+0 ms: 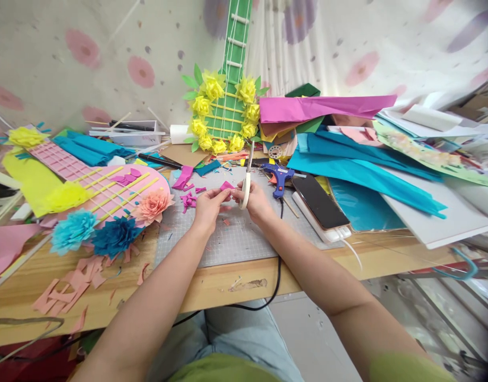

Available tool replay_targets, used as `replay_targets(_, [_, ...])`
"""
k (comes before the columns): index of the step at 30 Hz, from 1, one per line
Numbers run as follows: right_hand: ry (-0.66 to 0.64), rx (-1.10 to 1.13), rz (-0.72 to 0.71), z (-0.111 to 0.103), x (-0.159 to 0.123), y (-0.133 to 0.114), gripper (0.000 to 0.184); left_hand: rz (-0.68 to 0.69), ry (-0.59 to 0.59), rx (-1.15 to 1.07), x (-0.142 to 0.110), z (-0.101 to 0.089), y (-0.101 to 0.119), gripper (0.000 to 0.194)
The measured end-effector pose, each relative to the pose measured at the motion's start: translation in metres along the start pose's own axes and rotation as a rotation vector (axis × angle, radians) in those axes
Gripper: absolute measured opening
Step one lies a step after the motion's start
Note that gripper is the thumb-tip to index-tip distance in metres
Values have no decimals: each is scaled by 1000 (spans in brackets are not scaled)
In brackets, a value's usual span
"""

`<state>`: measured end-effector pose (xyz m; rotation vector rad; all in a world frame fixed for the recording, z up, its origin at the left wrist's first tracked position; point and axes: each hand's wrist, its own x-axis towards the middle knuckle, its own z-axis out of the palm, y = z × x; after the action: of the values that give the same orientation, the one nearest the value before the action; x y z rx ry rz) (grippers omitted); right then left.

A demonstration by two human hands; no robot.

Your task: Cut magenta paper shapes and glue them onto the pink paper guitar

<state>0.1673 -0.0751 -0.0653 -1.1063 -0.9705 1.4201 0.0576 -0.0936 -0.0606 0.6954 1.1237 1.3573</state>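
Note:
Between the fingertips of my left hand [209,208] is a small piece of magenta crepe paper [227,185], pinched shut. White-handled scissors [246,187] hang on my right hand [256,201], blades pointing up and away from me. The right fingertips are closed together close to the same paper piece. Both hands are over the grey cutting mat [223,249]. Magenta scraps [188,201] and a folded magenta strip [183,178] lie just left of my left hand. A blue glue gun [280,178] rests right of my right hand.
A pink paper guitar [104,185] with paper flowers lies at left, near salmon scraps [74,284]. Behind the mat stands a green guitar [228,114] with yellow flowers. At right are a phone [321,201], a white power strip [315,223] and blue crepe paper [355,164]. A black cord [279,276] crosses the table edge.

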Motion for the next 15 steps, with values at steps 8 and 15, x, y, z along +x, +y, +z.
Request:
replay_targets(8, [-125, -151, 53, 3, -4, -6, 47, 84, 153, -25, 10, -10, 10, 21])
replay_targets(15, [-362, -558, -23, 7, -14, -8, 46, 104, 200, -279, 23, -31, 32, 15])
